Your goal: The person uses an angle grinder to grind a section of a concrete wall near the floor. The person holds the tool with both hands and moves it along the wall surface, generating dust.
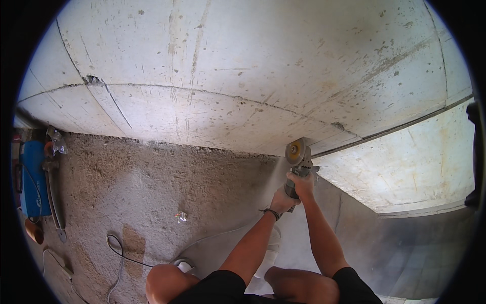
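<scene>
Both of my hands are closed around an angle grinder with a dark body and a round disc with a yellow centre. My right hand grips the body behind the disc. My left hand, with a dark band at its wrist, wraps the rear end. The disc meets the lower part of the pale concrete wall, close to a corner joint. A stream of dust spreads down and left from it. Whether the disc is cutting into the surface is hidden by its guard and the dust.
Rough ground runs below the wall. At far left lie a blue case and a long-handled tool. A cable trails over the ground beside my legs. Haze hangs over the lower right.
</scene>
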The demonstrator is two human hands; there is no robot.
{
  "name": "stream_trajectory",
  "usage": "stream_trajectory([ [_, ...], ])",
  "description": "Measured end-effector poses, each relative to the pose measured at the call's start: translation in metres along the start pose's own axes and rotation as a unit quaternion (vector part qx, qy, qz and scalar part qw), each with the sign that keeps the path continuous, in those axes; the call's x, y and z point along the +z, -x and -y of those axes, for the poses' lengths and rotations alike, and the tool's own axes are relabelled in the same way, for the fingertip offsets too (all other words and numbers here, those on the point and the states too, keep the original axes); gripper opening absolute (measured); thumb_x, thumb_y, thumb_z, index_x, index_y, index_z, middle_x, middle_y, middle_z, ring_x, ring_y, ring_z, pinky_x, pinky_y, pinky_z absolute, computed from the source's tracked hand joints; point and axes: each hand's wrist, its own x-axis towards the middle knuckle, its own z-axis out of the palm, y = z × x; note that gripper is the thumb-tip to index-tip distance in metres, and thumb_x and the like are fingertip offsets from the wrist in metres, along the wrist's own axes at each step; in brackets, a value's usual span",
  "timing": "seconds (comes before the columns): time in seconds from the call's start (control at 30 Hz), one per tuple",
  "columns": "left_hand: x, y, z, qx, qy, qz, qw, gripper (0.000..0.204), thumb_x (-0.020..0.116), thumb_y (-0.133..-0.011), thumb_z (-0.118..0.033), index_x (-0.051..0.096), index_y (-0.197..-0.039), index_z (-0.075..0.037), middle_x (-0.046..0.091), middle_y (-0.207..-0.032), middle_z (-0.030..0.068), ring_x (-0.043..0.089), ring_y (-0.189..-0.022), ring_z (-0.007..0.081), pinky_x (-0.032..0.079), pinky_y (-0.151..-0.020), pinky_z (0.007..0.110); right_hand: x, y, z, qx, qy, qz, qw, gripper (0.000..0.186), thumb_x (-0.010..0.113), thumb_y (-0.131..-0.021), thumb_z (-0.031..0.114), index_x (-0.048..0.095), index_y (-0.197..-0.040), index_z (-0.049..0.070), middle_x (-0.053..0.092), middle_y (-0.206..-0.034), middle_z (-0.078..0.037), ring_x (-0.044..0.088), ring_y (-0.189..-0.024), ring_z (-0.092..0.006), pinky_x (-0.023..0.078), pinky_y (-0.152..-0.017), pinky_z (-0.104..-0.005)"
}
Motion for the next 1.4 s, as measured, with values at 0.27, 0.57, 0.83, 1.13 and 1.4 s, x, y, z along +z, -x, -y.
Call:
stream_trajectory([
  [0.27, -0.005, -0.009, 0.000, 0.010, -0.001, -0.003, 1.000, 0.055, 0.087, -0.064, -0.013, 0.064, -0.113, -0.004, 0.072, -0.100, 0.0058, 0.068, -0.088, 0.0177, 0.054, -0.081, 0.034, 0.003, -0.007, 0.005, -0.014, -0.002, 0.005, 1.000, 0.035, 0.084, -0.070, 0.018, 0.072, -0.098, 0.001, 0.072, -0.091, -0.006, 0.067, -0.081, -0.0165, 0.052, -0.076, -0.0331],
  [0.57, -0.007, -0.008, -0.003, 0.008, -0.014, -0.004, 1.000, 0.055, 0.087, -0.064, -0.015, 0.064, -0.113, -0.005, 0.072, -0.099, 0.0060, 0.068, -0.087, 0.0182, 0.054, -0.079, 0.035, 0.005, -0.011, -0.006, -0.007, 0.004, -0.001, 1.000, 0.034, 0.084, -0.071, 0.017, 0.072, -0.098, 0.001, 0.073, -0.091, -0.006, 0.067, -0.082, -0.0166, 0.052, -0.077, -0.0330],
  [0.83, -0.008, -0.006, -0.004, 0.006, -0.003, 0.001, 1.000, 0.055, 0.087, -0.064, -0.014, 0.064, -0.114, -0.005, 0.072, -0.102, 0.0060, 0.068, -0.089, 0.0185, 0.054, -0.081, 0.034, 0.006, -0.010, -0.005, 0.000, 0.003, -0.004, 1.000, 0.036, 0.085, -0.070, 0.018, 0.071, -0.099, 0.001, 0.072, -0.093, -0.007, 0.067, -0.084, -0.0178, 0.052, -0.078, -0.0339],
  [1.13, -0.009, -0.013, 0.006, 0.006, -0.023, -0.001, 1.000, 0.056, 0.087, -0.065, -0.014, 0.063, -0.114, -0.004, 0.072, -0.102, 0.0063, 0.068, -0.091, 0.0175, 0.054, -0.083, 0.034, 0.009, -0.010, -0.006, -0.001, -0.004, -0.003, 1.000, 0.038, 0.085, -0.071, 0.017, 0.070, -0.101, 0.001, 0.072, -0.095, -0.008, 0.067, -0.085, -0.0185, 0.052, -0.079, -0.0340],
  [1.4, -0.009, -0.012, 0.010, 0.009, 0.006, -0.010, 1.000, 0.060, 0.086, -0.060, -0.018, 0.065, -0.114, -0.005, 0.072, -0.101, 0.0074, 0.068, -0.091, 0.0204, 0.053, -0.084, 0.035, 0.011, -0.006, 0.000, 0.013, -0.009, 0.007, 1.000, 0.039, 0.085, -0.071, 0.019, 0.070, -0.101, 0.000, 0.072, -0.095, -0.008, 0.067, -0.087, -0.0193, 0.052, -0.079, -0.0354],
])
